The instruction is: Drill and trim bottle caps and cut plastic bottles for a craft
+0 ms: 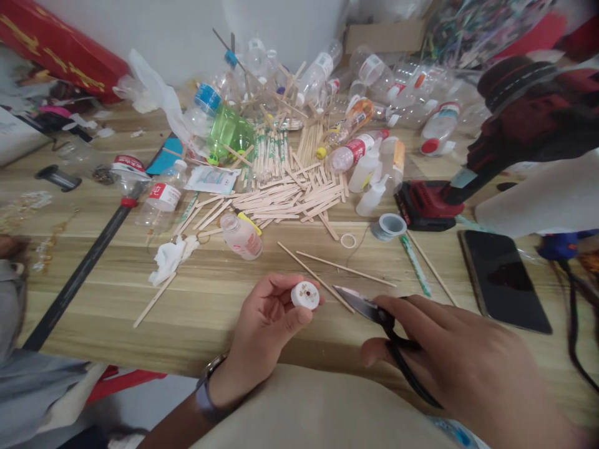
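Observation:
My left hand [266, 327] pinches a small white bottle cap [305, 295] between thumb and fingertips, its top with a dark hole facing up. My right hand [461, 362] is closed around black scissors [379, 315], whose shut blades point left toward the cap, a short gap away. Both hands hover over the near edge of the wooden table [210, 299]. A watch sits on my left wrist.
A pile of wooden sticks [285, 193], chopsticks and plastic bottles [369, 68] covers the table's middle and back. A red cordless drill [472, 162] stands at right, a black phone [503, 280] beside it, a tape roll [388, 226] nearby. Another person's sleeve [19, 349] shows at left.

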Demonstrator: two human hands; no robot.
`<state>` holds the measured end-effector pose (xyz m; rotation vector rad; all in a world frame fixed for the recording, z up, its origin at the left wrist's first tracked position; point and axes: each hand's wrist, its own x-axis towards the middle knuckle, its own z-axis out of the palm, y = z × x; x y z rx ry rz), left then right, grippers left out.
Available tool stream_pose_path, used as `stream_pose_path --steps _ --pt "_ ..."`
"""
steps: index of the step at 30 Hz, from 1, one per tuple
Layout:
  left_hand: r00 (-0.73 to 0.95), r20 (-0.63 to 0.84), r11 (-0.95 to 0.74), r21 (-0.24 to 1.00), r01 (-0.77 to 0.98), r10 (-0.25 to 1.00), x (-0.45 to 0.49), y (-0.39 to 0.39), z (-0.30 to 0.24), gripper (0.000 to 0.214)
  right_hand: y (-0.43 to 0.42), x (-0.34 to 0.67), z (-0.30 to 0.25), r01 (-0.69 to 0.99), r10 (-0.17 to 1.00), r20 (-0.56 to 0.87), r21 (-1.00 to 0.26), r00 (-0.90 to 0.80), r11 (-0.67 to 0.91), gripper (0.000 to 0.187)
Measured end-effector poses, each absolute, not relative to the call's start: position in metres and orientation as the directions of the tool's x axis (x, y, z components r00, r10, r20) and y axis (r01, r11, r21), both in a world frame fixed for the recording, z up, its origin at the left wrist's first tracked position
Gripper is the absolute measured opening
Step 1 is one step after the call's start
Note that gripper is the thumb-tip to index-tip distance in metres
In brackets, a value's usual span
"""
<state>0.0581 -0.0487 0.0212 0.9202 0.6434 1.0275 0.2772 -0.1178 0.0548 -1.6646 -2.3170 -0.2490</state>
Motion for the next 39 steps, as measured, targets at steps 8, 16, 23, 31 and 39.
stream_pose_path --steps 8,16,23,31,39 --pt "0.301 0.107 0.002 0.940 -0.341 0.947 0.062 -0.051 0.026 0.029 -0.113 0.268 0.059 0.943 0.908 0.303 -0.074 -0.288 0.324 0.058" --pt "0.264 0.199 -0.149 0.969 -0.199 0.944 0.061 -0.054 0.025 0.028 -0.117 0.260 0.057 0.941 0.926 0.247 -0.109 -0.286 0.320 0.057" --pt "0.273 0.361 -0.390 0.919 0.057 0.892 0.052 -0.056 0.016 0.033 -0.121 0.254 0.054 0.948 0.937 0.198 -0.080 -0.289 0.309 0.046" --pt "0.264 0.488 -0.543 0.813 0.210 0.832 0.048 -0.058 0.014 0.046 -0.122 0.246 0.052 0.950 0.911 0.281 -0.001 -0.301 0.314 0.040" --pt "0.231 0.352 -0.352 0.935 -0.040 0.907 0.053 -0.061 0.013 0.038 -0.120 0.256 0.049 0.937 0.902 0.313 -0.086 -0.298 0.339 0.036"
